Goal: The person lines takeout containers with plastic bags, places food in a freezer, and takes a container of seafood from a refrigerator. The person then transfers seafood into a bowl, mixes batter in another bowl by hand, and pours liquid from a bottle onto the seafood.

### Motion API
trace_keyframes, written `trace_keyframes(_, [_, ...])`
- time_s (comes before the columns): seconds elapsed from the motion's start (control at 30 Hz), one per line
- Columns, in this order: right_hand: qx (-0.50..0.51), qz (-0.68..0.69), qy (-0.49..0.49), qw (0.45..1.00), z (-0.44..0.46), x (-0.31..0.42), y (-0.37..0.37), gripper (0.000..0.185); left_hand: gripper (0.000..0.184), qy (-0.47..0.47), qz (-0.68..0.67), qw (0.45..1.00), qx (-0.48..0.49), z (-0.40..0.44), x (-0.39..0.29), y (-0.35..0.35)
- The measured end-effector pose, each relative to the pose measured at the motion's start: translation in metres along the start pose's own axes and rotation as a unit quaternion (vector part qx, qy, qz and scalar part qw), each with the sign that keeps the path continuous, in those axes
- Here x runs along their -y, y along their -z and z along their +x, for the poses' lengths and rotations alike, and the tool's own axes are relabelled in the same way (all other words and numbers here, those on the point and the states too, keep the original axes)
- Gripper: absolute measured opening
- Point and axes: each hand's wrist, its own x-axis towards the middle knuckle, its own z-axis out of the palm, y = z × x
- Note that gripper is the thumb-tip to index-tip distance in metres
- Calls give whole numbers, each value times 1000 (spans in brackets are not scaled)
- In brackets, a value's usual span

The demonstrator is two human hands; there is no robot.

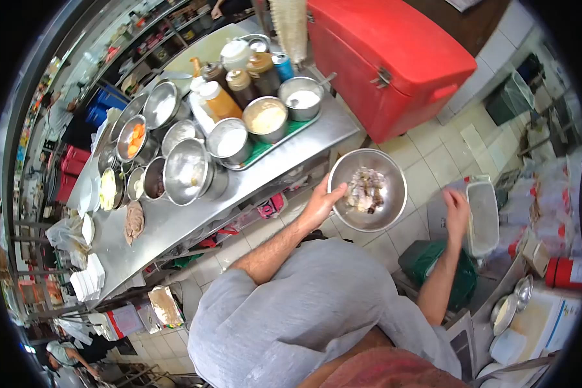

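My left hand (323, 202) grips a stainless steel bowl (394, 204) by its rim, with the thumb over the inner edge. Inside lies a small heap of pale, pinkish and dark pieces (366, 189), perhaps raw seafood; I cannot make out the exact kind. My right hand (456, 208) is off to the right, its fingers bent and drawn together beside a whitish plastic tub (483, 216). Whatever those fingers hold, if anything, is too small to see. I cannot tell whether they touch the tub.
A steel counter (284, 169) on the left carries several metal bowls, sauce bottles (220, 100) and a green tray (284, 138). Beyond it stands a red cooler box (394, 58). A bin with a green liner (462, 278) is below my right forearm. Other people (61, 116) are further off.
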Motion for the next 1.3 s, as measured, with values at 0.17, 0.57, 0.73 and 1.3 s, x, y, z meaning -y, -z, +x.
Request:
trace_keyframes(0.17, [167,67,297,938,92,172,-163,12,48,-55,8,988,-142,-31,-26,71])
trace_keyframes(0.57, [369,-277,500,733,116,268,-417,17,48,-115,-117,914,-371,-59,-28,93])
trace_keyframes(0.73, [363,-188,516,753,125,275,-401,17,44,-110,-147,892,-413,-34,-35,84])
trace_keyframes(1.3, [503,-245,415,717,221,223,-345,18,45,-132,-101,911,-379,42,-70,63])
